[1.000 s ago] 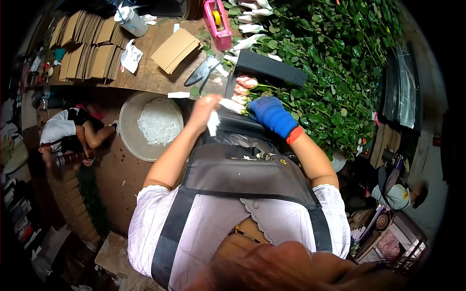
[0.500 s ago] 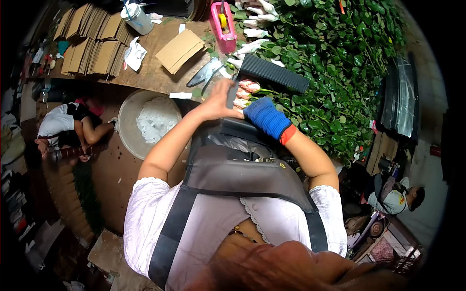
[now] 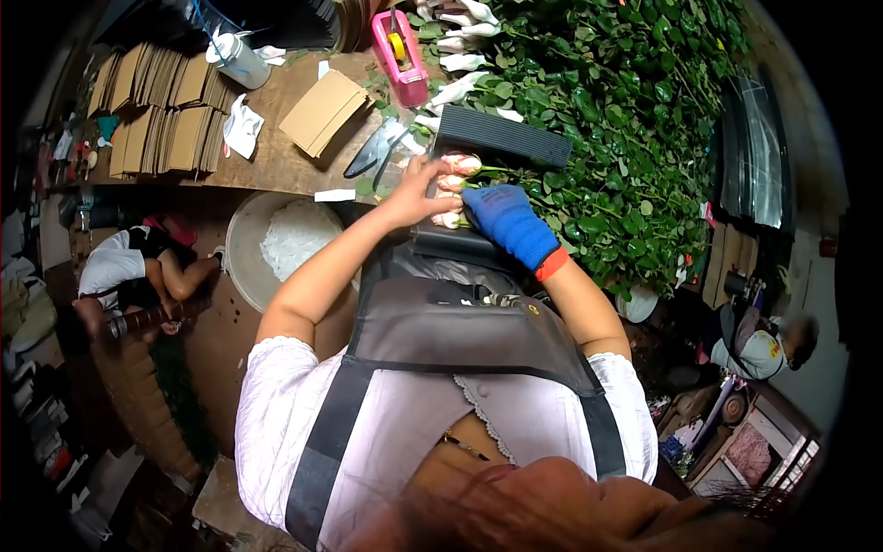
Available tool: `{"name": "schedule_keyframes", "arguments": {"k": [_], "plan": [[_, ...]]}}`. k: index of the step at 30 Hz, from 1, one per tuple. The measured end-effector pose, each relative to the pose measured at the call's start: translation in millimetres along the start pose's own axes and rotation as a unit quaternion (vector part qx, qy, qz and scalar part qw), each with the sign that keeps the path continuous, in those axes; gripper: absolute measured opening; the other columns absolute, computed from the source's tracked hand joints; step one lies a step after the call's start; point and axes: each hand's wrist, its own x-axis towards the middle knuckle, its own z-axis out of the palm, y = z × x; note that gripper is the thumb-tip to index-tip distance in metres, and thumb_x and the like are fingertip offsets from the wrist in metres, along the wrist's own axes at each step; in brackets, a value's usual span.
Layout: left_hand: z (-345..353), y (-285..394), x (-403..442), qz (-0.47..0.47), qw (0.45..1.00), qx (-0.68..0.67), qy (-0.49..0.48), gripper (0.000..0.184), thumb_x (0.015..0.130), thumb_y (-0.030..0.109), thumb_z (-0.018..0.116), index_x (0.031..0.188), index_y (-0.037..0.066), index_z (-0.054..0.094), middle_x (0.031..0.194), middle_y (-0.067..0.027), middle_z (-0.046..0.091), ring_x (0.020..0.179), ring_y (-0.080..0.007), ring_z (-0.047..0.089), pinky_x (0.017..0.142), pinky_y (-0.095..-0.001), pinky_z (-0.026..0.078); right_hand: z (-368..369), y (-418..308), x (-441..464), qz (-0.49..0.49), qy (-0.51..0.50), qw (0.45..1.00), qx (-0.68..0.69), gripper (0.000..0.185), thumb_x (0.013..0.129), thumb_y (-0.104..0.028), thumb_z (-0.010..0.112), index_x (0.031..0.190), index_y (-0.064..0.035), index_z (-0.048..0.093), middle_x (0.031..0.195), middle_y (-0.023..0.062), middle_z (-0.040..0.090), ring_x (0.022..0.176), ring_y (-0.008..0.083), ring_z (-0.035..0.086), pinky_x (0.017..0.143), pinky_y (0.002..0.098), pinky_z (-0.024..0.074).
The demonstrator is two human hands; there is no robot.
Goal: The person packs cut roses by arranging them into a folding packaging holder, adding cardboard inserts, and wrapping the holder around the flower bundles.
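Several pale pink roses (image 3: 460,164) lie side by side in a black ribbed trough (image 3: 506,138), heads toward the left and green stems toward the right. My bare left hand (image 3: 416,191) is at the flower heads, its thumb and fingers curled around them. My right hand (image 3: 508,219), in a blue knitted glove with an orange cuff, has its fingers closed at a rose just behind its head; the fingertips are partly hidden. Shears (image 3: 375,155) lie on the table left of the trough. A pink tape dispenser (image 3: 401,69) stands beyond it.
Many leafy rose stems (image 3: 607,120) cover the right side, with white-wrapped heads (image 3: 464,63) along their edge. Cardboard pieces (image 3: 322,115) and stacked cardboard (image 3: 152,106) lie on the table (image 3: 267,156). A tub of white scraps (image 3: 248,221) stands below. Two other people sit at the sides.
My left hand has moved from the trough's left end onto the rose heads, and its fingers have curled in. The gloved hand stays beside the roses. The whole view has shifted slightly.
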Motion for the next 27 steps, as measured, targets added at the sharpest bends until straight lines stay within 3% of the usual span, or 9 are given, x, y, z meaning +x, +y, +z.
{"name": "schedule_keyframes", "arguments": {"k": [3, 6, 10, 11, 16, 20, 24, 25, 27], "plan": [[8, 6, -6, 0.025, 0.998, 0.0, 0.054, 0.066, 0.076, 0.035, 0.083, 0.129, 0.01, 0.054, 0.119, -0.0146, 0.049, 0.118, -0.0301, 0.046, 0.105, -0.0385, 0.035, -34, -15, -14, 0.1, 0.051, 0.992, 0.055, 0.02, 0.092, -0.025, 0.054, 0.103, -0.0115, 0.064, 0.097, 0.0152, 0.073, 0.087, 0.0311, 0.071, 0.073, 0.0459, 0.0543], [9, 6, -6, -0.005, 0.999, -0.007, 0.041, 0.065, 0.076, 0.035, 0.083, 0.129, 0.01, 0.055, 0.118, -0.0144, 0.048, 0.117, -0.0297, 0.045, 0.105, -0.037, 0.035, -7, -4, 4, 0.095, 0.068, 0.991, 0.063, 0.025, 0.092, -0.032, 0.056, 0.108, -0.0131, 0.058, 0.094, 0.015, 0.071, 0.083, 0.036, 0.069, 0.07, 0.0485, 0.0528], [15, 2, 4, -0.056, 0.993, -0.085, 0.068, 0.04, 0.08, 0.031, 0.081, 0.111, 0.009, 0.066, 0.106, -0.0092, 0.047, 0.108, -0.0234, 0.046, 0.099, -0.032, 0.037, -8, -1, 3, 0.046, 0.039, 0.998, -0.01, 0.029, 0.093, -0.034, 0.055, 0.111, -0.0112, 0.057, 0.092, 0.0164, 0.071, 0.082, 0.0349, 0.069, 0.071, 0.0485, 0.0528], [19, 1, 4, -0.025, 0.992, -0.08, 0.094, 0.03, 0.081, 0.028, 0.08, 0.101, 0.009, 0.069, 0.099, -0.0071, 0.046, 0.102, -0.0208, 0.047, 0.094, -0.0311, 0.039, -12, -4, -3, 0.072, 0.022, 0.997, 0.011, 0.032, 0.094, -0.035, 0.053, 0.114, -0.0102, 0.057, 0.094, 0.0164, 0.071, 0.084, 0.0348, 0.069, 0.073, 0.0477, 0.0533], [22, 8, 1, -0.011, 0.991, -0.051, 0.125, 0.028, 0.079, 0.023, 0.083, 0.099, 0.007, 0.069, 0.098, -0.0066, 0.047, 0.092, -0.0198, 0.051, 0.084, -0.031, 0.043, -16, 4, -17, 0.176, 0.039, 0.982, 0.059, 0.046, 0.096, -0.038, 0.049, 0.129, -0.0073, 0.052, 0.098, 0.0169, 0.072, 0.087, 0.0335, 0.07, 0.076, 0.0461, 0.0541], [23, 0, 3, 0.003, 0.99, -0.05, 0.129, 0.029, 0.079, 0.023, 0.083, 0.098, 0.007, 0.069, 0.099, -0.0074, 0.048, 0.093, -0.0203, 0.052, 0.084, -0.0314, 0.043, -25, -1, -14, 0.119, 0.083, 0.984, 0.102, 0.049, 0.096, -0.04, 0.049, 0.135, -0.0105, 0.049, 0.097, 0.0169, 0.072, 0.086, 0.0333, 0.07, 0.074, 0.0465, 0.0539], [19, 10, 2, -0.016, 0.993, -0.027, 0.118, 0.029, 0.079, 0.023, 0.083, 0.098, 0.006, 0.068, 0.1, -0.0078, 0.049, 0.095, -0.0211, 0.053, 0.086, -0.0314, 0.043, -5, 15, 15, 0.089, 0.114, 0.988, 0.056, 0.037, 0.094, -0.038, 0.054, 0.116, -0.0104, 0.063, 0.093, 0.015, 0.072, 0.084, 0.0312, 0.07, 0.07, 0.0473, 0.0537], [20, 7, 3, -0.008, 0.993, -0.011, 0.116, 0.033, 0.079, 0.023, 0.082, 0.102, 0.006, 0.066, 0.102, -0.0085, 0.05, 0.096, -0.0217, 0.053, 0.087, -0.0321, 0.044, -2, 17, 21, 0.091, 0.15, 0.984, 0.036, 0.029, 0.091, -0.04, 0.059, 0.098, -0.0126, 0.06, 0.086, 0.0102, 0.07, 0.084, 0.032, 0.069, 0.068, 0.0462, 0.053], [21, 1, 3, 0.006, 0.994, 0.019, 0.111, 0.042, 0.079, 0.023, 0.082, 0.111, 0.005, 0.061, 0.106, -0.0099, 0.051, 0.1, -0.0231, 0.054, 0.09, -0.0336, 0.044, -5, 21, 24, 0.086, 0.118, 0.989, -0.004, 0.026, 0.09, -0.038, 0.06, 0.099, -0.013, 0.06, 0.086, 0.0101, 0.07, 0.084, 0.0321, 0.069, 0.068, 0.0464, 0.0531]]}}
